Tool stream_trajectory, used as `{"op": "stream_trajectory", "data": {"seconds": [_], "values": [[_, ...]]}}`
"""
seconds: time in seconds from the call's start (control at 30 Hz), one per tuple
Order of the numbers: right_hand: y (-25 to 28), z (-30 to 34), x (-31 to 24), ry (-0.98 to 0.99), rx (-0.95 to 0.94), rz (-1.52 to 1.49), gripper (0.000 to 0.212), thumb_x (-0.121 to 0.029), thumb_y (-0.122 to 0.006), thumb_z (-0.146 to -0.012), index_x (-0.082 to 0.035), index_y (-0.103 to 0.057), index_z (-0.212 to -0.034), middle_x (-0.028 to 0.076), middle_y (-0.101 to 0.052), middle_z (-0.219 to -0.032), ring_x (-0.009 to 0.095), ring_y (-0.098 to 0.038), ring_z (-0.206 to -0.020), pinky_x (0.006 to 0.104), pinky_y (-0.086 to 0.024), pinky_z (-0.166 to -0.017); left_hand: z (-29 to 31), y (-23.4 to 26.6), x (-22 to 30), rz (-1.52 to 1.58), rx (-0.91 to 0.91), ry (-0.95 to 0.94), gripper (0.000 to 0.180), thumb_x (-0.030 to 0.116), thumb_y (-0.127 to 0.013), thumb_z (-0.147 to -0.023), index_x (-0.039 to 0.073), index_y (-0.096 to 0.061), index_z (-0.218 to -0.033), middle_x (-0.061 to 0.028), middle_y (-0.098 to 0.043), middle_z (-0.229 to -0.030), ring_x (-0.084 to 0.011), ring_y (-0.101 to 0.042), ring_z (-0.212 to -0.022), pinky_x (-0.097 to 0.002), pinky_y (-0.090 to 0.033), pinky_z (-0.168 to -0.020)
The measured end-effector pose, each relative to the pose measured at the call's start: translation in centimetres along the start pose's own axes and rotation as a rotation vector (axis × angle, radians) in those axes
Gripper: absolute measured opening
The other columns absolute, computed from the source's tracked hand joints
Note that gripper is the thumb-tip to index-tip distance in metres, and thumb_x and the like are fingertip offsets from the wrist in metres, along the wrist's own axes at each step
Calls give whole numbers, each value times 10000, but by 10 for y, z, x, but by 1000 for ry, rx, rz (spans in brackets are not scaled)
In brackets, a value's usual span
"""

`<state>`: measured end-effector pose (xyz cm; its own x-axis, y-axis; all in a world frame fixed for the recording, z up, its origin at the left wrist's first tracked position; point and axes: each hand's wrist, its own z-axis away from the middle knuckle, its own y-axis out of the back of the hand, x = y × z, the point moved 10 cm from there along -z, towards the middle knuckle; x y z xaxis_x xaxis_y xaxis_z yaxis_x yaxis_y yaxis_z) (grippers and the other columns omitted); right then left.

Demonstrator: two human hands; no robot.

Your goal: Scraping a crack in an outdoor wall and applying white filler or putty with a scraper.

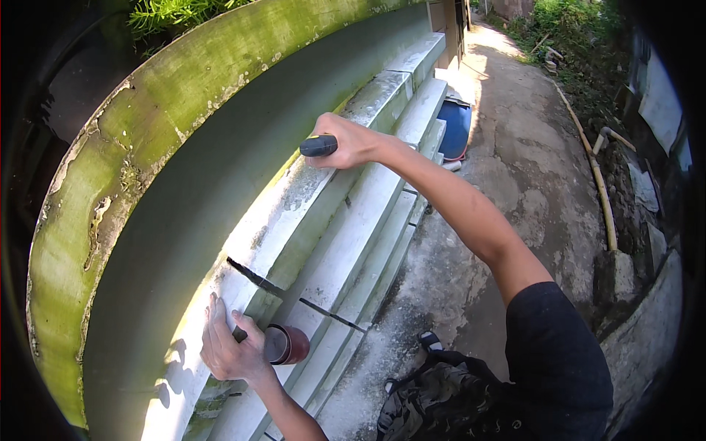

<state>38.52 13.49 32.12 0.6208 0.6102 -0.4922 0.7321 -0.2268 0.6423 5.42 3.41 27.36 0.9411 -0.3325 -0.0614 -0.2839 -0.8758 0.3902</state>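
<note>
Above a stepped white-and-green ledge (273,223), my right hand (347,141) is closed round a black handle (318,145) with a bit of yellow at its edge. The working end of that tool is hidden behind the hand, so its kind does not show. Lower down, my left hand (234,345) lies along the ledge's upper part with its fingers stretched out. A small dark piece (240,334) shows between its thumb and fingers; I cannot tell what it is. Just right of this hand is a dark red, cup-like container (296,345) with a grey opening.
A curved, mossy green wall top (147,132) arches over the ledge at left. Dark gaps (254,276) cross the ledge. A blue container (454,130) stands at its far end. Rough concrete path (507,147) runs along the right, bordered by a bamboo pole (599,187).
</note>
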Motion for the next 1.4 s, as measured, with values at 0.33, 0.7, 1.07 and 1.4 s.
{"op": "stream_trajectory", "data": {"seconds": [0.33,0.7,1.07,1.4], "values": [[16,-13,6,47,73,30,343,-154,-675,-761,16,-447,-569,131,-412,-502,202,-332,-472,399,-324,-482,-3,-1,-2,-15,19,2,258,231,-571,-918,121,-763,-1052,4,-778,-1069,-188,-743,-986,-300,-521,-827],[-6,12,-19,228,-71,19,349,-150,-663,-733,-8,-393,-564,99,-378,-503,182,-352,-463,387,-316,-481,-2,4,-2,-9,3,28,246,213,-579,-894,117,-759,-1032,6,-777,-1071,-174,-740,-985,-292,-519,-822],[19,-7,12,-56,-18,32,433,-219,-719,-816,-8,-406,-604,89,-316,-539,188,-314,-524,408,-317,-536,-3,4,-6,8,39,34,230,209,-604,-864,140,-768,-1011,19,-779,-1054,-167,-742,-953,-280,-519,-804],[87,0,97,-235,83,299,408,-368,-720,-831,5,-560,-795,61,-502,-738,191,-509,-677,368,-417,-648,-3,4,-3,3,56,27,208,224,-629,-857,165,-776,-992,50,-782,-1045,-142,-745,-983,-262,-520,-806]]}}
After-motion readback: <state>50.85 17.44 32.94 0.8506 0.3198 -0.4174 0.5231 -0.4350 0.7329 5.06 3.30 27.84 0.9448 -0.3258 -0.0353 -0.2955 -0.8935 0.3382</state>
